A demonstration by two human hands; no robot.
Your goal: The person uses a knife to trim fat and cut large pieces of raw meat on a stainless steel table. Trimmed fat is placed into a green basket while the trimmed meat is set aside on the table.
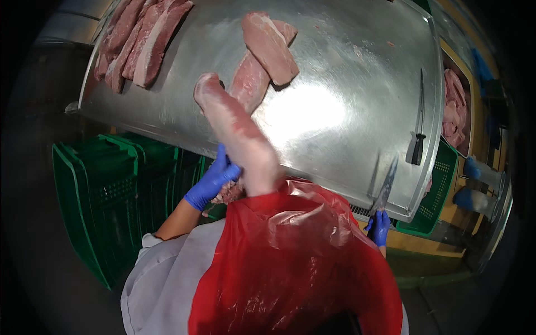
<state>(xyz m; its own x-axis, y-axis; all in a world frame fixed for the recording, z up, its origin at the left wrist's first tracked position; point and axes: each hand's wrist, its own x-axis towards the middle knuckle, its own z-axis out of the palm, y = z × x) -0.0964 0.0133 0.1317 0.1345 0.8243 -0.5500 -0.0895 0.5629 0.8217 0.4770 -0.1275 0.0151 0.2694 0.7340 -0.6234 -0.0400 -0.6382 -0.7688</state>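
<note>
My left hand (219, 177), in a blue glove, grips the near side of a long piece of pork loin (237, 131). That piece is slightly blurred and reaches from the metal table's near edge to over two other pork pieces. One of those, a shorter pork piece (272, 49), lies across the other pork piece (249, 81). At the table's near right corner, my right hand (379, 226), also blue-gloved, closes round a knife (387, 181). Its blade points away from me over the tabletop, and its handle is mostly hidden in the hand.
Several long pork strips (139, 42) lie at the far left of the metal table (357, 106). A sharpening steel (420, 120) rests near its right edge. Green crates (97, 184) stand at left, another green crate (441, 178) at right. Beyond it a bin holds meat (455, 109).
</note>
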